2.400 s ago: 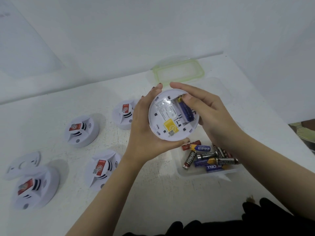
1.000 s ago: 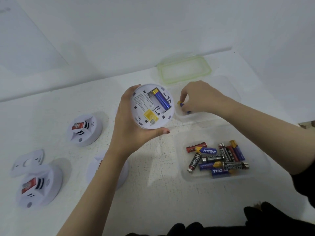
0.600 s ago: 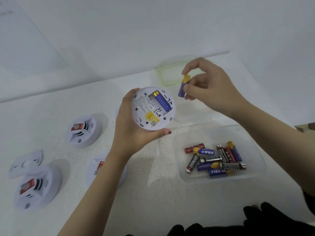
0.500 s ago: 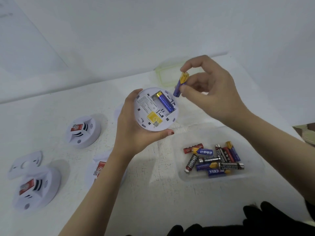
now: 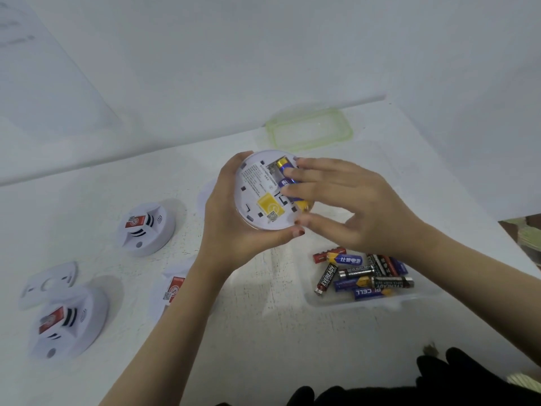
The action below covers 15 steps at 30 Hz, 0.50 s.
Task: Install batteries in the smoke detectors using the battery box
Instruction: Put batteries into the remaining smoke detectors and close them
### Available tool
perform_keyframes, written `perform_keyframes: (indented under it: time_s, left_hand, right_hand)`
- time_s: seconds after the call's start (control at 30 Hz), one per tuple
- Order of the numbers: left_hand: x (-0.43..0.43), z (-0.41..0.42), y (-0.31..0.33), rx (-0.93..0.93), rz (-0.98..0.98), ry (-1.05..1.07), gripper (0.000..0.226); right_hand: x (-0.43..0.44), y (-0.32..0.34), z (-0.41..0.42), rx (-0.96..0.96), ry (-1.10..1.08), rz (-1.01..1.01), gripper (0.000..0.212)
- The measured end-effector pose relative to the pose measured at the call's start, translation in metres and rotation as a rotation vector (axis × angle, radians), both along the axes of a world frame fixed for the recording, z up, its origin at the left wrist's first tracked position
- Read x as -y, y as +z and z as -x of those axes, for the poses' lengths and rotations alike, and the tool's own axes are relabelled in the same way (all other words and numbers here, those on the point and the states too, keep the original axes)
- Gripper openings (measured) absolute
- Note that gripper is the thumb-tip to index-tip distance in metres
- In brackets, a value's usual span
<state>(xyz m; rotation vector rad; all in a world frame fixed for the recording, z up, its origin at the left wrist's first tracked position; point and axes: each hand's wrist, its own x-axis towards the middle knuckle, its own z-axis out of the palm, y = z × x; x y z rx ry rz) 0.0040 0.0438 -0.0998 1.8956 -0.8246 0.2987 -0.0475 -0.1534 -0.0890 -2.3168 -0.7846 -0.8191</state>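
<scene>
Above counter: round white smoke detector cradled back-up in left hand, grip clamped on rim. Right hand fingers spread, pressing blue-and-gold batteries into bay. Clear plastic battery box just right below; three more white detectors left on counter.

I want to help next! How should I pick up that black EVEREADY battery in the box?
Pinch the EVEREADY battery across its round middle, coming straight down from above. It lies flat at the left end of the clear battery box, its left side free, so fingers fit there.
</scene>
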Motion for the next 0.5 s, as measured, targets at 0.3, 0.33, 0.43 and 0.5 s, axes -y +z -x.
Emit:
perform_keyframes:
  time_s: [0.3,0.33,0.43,0.5]
  left_hand:
    - [-0.003,0.004,0.012,0.052,0.026,-0.049,0.094]
    - [-0.004,0.004,0.013,0.053,0.023,-0.059,0.094]
    - [-0.003,0.005,0.014,0.061,-0.025,-0.1,0.096]
    - [-0.001,0.006,0.014,0.057,-0.054,-0.13,0.097]
  right_hand:
    - [-0.01,0.01,0.012,-0.609,0.301,-0.541,0.048]
    - [-0.01,0.012,0.013,-0.675,0.347,-0.615,0.053]
    - [-0.007,0.018,0.01,-0.784,0.334,-0.745,0.064]
    - [-0.006,0.018,0.009,-0.824,0.316,-0.778,0.067]
